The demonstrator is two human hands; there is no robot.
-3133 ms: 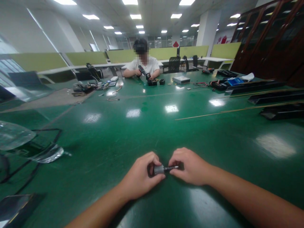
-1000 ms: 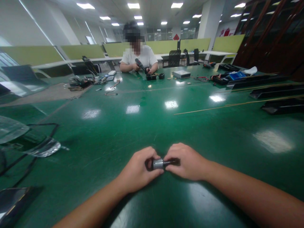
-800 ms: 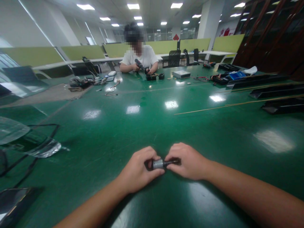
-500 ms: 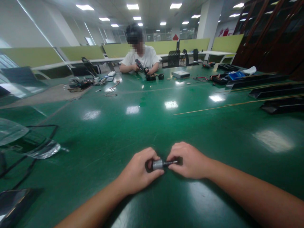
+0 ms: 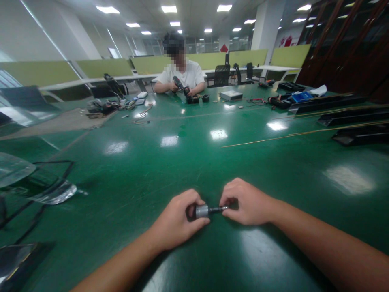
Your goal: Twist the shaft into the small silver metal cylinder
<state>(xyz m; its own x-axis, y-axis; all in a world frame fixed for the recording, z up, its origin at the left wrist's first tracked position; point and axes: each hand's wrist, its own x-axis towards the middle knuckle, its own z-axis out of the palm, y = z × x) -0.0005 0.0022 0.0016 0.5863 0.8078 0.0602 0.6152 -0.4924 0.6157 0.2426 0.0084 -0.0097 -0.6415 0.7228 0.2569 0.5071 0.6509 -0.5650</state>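
My left hand [image 5: 178, 221] is closed around a short silver cylinder [image 5: 202, 211] with a dark end, low over the green table. A thin dark shaft [image 5: 215, 209] with a shiny tip sticks out of the cylinder toward the right. My right hand [image 5: 247, 202] pinches the shaft's tip between thumb and fingers. The part lies about level between both hands. My left palm hides its rear end, and I cannot make out its exact kind.
The green table [image 5: 188, 162] spreads ahead. At left lie a clear plastic bottle [image 5: 39, 180], a black cable and a dark flat device [image 5: 18, 259]. Black metal channels [image 5: 361, 134] and thin rods are at right. Across the table, a person [image 5: 180, 77] holds a power drill [image 5: 179, 83].
My right hand has slid a little to the right along the shaft, out to its tip, so more of the shaft shows. My left hand keeps its hold on the cylinder.
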